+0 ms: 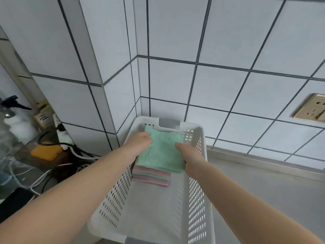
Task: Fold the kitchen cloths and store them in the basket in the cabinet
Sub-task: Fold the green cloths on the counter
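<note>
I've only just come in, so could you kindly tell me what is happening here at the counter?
A person is holding a folded green cloth with both hands, the left hand on its left edge and the right hand on its right edge. It sits on top of a stack of folded pink and green cloths at the far end of a white perforated basket. The basket stands on the counter in the tiled corner, not yet in a cabinet.
</note>
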The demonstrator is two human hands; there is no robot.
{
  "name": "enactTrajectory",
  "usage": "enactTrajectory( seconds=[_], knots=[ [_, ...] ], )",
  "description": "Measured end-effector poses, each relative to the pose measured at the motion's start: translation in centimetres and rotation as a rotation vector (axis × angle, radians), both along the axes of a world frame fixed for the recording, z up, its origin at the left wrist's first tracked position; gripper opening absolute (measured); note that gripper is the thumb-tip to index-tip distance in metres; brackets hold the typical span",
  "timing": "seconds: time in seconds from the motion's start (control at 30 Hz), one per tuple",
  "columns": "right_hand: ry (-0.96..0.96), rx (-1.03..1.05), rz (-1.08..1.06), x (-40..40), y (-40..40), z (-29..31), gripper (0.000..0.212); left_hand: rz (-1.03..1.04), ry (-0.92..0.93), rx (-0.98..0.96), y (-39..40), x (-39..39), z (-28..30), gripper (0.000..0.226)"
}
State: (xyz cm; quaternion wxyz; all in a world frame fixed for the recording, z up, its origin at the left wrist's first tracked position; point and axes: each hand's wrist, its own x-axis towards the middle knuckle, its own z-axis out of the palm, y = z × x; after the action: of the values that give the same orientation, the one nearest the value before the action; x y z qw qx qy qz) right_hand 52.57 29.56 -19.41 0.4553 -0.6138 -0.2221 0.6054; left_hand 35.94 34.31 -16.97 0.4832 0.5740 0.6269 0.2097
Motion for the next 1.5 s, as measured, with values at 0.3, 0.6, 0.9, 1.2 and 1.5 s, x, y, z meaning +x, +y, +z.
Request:
enactTrajectory(
  seconds=[0.3,0.6,0.9,1.2,1.5],
  knots=[
    [-0.443,-0.004,0.198,-2.5,1.1,-2.1,0.045,-0.067,0.092,-0.028,2.5,-0.6,-3.1,0.051],
    [-0.631,0.009,0.341,-3.0,0.6,-3.0,0.050,-0.250,0.567,0.392,1.1,0.8,-6.8,0.060],
    [-1.317,0.138,0.534,-4.7,1.0,-6.5,0.089,-0.310,0.623,0.502,2.1,1.8,-9.7,0.052],
    [-1.126,0.071,0.441,-4.0,1.4,-6.9,0.062,-0.240,0.535,0.411,2.6,1.6,-9.8,0.052],
    [-0.460,0.242,0.070,-1.5,0.3,1.0,0.042,-0.035,0.030,0.266,-2.4,1.3,-2.3,0.037]
  ],
)
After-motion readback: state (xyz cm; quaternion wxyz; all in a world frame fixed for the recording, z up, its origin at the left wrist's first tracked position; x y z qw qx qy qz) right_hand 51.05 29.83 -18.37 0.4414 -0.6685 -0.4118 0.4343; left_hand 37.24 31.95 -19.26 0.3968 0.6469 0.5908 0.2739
